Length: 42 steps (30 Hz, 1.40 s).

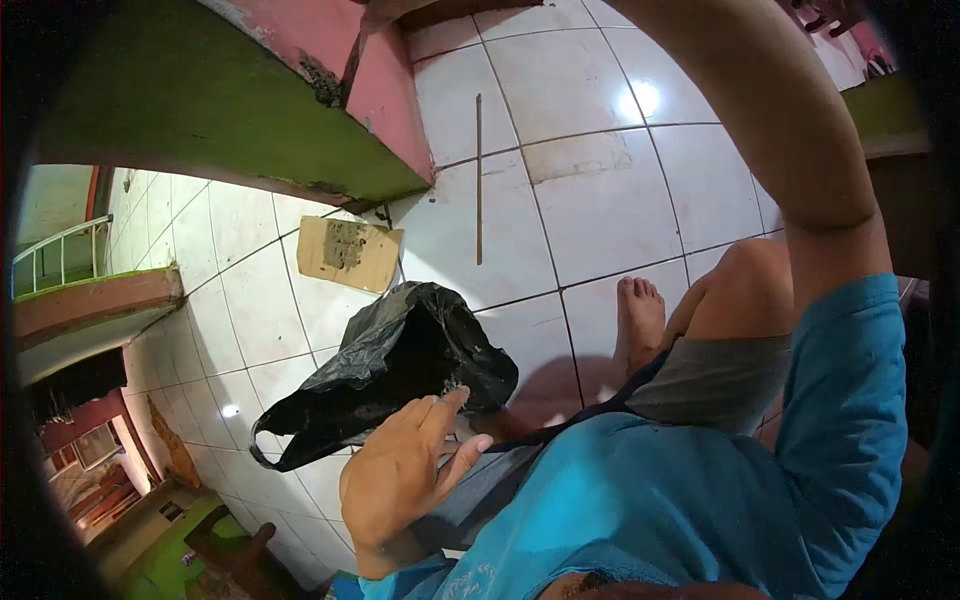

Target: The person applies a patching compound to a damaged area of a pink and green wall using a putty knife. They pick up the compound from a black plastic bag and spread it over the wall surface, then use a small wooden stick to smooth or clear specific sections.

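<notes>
My left hand (405, 465) is open at the lower middle, fingers loosely extended and thumb apart, in front of a crumpled black plastic bag (390, 355). I cannot tell whether the fingertips touch the bag, whose inside is dark. My right arm (770, 120) reaches up along the right side and leaves the top edge, with its hand out of clear view. Left of centre, a cardboard piece (315, 250) smeared with grey wet material lies on the white tiles. A long thin rod (479, 180) lies beyond the bag.
A green and pink wall edge (230, 100) with grey patches juts over the upper left. A step-like ledge (95, 305) with a white railing (60, 250) is at far left. My bare foot (640, 320) rests on the tiled floor (590, 230). Dark wooden furniture (225, 545) stands lower left.
</notes>
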Each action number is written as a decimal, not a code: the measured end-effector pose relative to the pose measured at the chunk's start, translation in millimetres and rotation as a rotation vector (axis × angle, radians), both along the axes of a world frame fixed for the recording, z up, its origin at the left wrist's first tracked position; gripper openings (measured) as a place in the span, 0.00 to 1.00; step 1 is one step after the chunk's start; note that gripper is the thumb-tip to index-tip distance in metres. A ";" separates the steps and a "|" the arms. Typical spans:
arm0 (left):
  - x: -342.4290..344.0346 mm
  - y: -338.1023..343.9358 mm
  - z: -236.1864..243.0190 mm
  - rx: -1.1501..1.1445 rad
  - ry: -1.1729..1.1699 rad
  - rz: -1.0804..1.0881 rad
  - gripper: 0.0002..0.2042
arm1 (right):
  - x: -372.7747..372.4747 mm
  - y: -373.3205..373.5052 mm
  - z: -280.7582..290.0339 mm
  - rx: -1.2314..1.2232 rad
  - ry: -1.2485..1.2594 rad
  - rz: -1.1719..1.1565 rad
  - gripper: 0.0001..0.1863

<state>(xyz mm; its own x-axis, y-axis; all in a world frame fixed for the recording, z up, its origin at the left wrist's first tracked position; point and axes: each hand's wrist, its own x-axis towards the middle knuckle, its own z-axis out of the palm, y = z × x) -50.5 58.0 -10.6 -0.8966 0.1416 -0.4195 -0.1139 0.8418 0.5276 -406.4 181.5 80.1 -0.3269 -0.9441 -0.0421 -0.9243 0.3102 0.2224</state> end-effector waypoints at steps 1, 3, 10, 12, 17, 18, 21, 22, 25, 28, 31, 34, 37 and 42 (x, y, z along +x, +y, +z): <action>-0.9 1.0 1.9 0.002 -0.001 -0.014 0.24 | 1.0 6.5 2.1 -0.015 -0.016 -0.008 0.17; 1.9 -0.4 1.7 0.011 0.010 -0.005 0.24 | 5.5 17.5 5.8 -0.043 -0.041 -0.024 0.17; 0.4 -1.1 6.4 0.037 -0.015 -0.010 0.25 | 13.2 54.4 12.3 -0.116 -0.106 -0.109 0.16; 1.9 -2.2 4.8 0.035 -0.005 -0.016 0.25 | 15.6 63.5 10.8 -0.131 -0.121 -0.137 0.16; 7.7 -5.5 1.1 0.013 0.006 -0.004 0.25 | 24.2 83.9 8.8 -0.164 -0.154 -0.209 0.15; 9.0 -6.6 2.1 0.021 -0.001 0.002 0.25 | 27.1 87.4 9.4 -0.173 -0.160 -0.221 0.15; 10.3 -8.1 3.0 0.036 0.016 -0.002 0.25 | 33.1 98.6 6.9 -0.193 -0.168 -0.264 0.15; 10.4 -7.8 2.9 0.044 0.037 -0.013 0.25 | 35.2 103.4 6.0 -0.196 -0.172 -0.279 0.15; 11.3 -2.4 5.4 0.047 0.011 0.011 0.25 | 40.6 120.1 7.3 -0.214 -0.178 -0.322 0.15; 15.5 -0.9 4.3 0.035 0.044 0.020 0.25 | 38.3 125.3 -0.9 -0.240 -0.203 -0.327 0.14; 6.0 6.3 4.1 0.047 0.050 0.010 0.25 | 35.0 141.8 -5.8 -0.248 -0.213 -0.359 0.14; 4.5 3.8 2.0 0.109 0.069 0.053 0.24 | 31.2 141.7 -10.1 -0.259 -0.224 -0.362 0.14; 13.4 -8.6 -4.7 0.176 0.214 0.030 0.26 | 33.3 130.2 -11.3 -0.291 -0.258 -0.327 0.14; 27.1 -16.6 -12.6 0.196 0.303 -0.004 0.23 | 18.9 121.7 -32.3 -0.381 -0.371 -0.290 0.13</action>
